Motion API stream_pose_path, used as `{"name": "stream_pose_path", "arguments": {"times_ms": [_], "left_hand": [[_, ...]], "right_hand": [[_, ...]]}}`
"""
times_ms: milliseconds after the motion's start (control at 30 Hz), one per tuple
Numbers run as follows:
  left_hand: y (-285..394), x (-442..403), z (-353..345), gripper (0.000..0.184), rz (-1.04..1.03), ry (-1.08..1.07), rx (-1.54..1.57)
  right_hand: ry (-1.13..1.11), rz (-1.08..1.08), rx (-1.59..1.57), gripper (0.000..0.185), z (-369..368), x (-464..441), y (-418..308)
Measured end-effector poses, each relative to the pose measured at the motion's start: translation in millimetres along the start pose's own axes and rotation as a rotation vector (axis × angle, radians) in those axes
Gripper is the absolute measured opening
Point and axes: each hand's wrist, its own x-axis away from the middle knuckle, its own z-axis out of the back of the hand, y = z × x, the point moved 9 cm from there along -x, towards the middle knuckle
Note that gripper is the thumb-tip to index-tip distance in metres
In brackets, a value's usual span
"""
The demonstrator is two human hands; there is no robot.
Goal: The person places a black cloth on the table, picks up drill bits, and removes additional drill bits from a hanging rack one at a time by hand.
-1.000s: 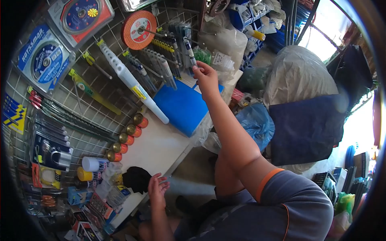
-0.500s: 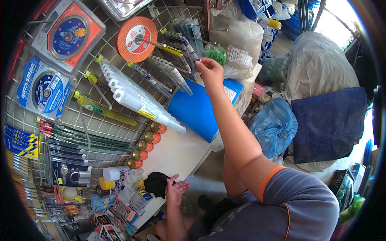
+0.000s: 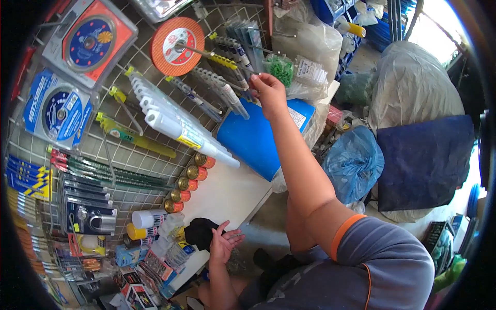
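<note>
My right hand (image 3: 270, 94) reaches up to the wire rack, thumb and fingers pinched together at the outer end of a metal hook. What lies between the fingertips is too small to make out. Slim clear packets (image 3: 240, 77) with yellow tops, apparently holding drill bits, hang just left of it. My left hand (image 3: 225, 242) is low, palm up with its fingers spread and nothing in it. Beside that hand a black cloth-like item (image 3: 200, 233) lies on the white counter (image 3: 227, 194).
A blue container (image 3: 253, 142) stands below the hanging packets. An orange cutting disc (image 3: 177, 48), long white tubes (image 3: 181, 129) and boxed saw blades (image 3: 90, 44) hang on the rack. Several small cans (image 3: 192, 172) line the counter. A blue plastic bag (image 3: 354, 165) sits to the right.
The view has shifted slightly. My right hand stays pinched at the hook, and my left hand remains palm up beside the black item, with little visible movement.
</note>
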Motion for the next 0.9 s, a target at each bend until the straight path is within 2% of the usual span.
{"name": "stream_pose_path", "arguments": {"times_ms": [167, 333, 400, 533, 600, 700, 767, 833, 867, 900], "left_hand": [[4, 2, -4, 0.072, -0.027, -0.027, -0.019], [8, 5, -10, 0.068, -0.045, -0.040, -0.021], [8, 5, -7, 0.065, -0.070, -0.067, -0.012], [3, 4, 2, 0.058, -0.067, 0.013, -0.056], [2, 4, 3, 0.056, -0.086, 0.035, -0.083], [10, 12, -3, 0.046, -0.144, 0.131, -0.214], [-7, -8, 5, 0.037, -0.301, 0.147, -0.099], [-13, -17, 6, 0.032, -0.376, 0.167, -0.332], [2, 8, -4, 0.032, -0.423, 0.208, -0.419], [11, 23, -4, 0.033, -0.450, 0.289, -0.503]], "right_hand": [[0.078, 0.118, 0.116, 0.023, 0, 3, -15], [0.184, 0.276, 0.405, 0.026, 13, -6, -19], [0.141, 0.258, 0.326, 0.023, 26, -20, -7], [-0.004, 0.213, 0.168, 0.017, 22, -17, -25], [0.048, 0.225, 0.078, 0.015, 17, -3, -45], [-0.012, 0.340, 0.328, 0.019, 0, 19, -96], [-0.161, 0.466, 0.487, 0.024, -4, 10, -123], [-0.331, 0.507, 0.620, 0.026, -13, -1, -144], [-0.244, 0.438, 0.571, 0.030, -28, 17, -155], [-0.336, 0.552, 0.605, 0.032, -49, 36, -170]]}}
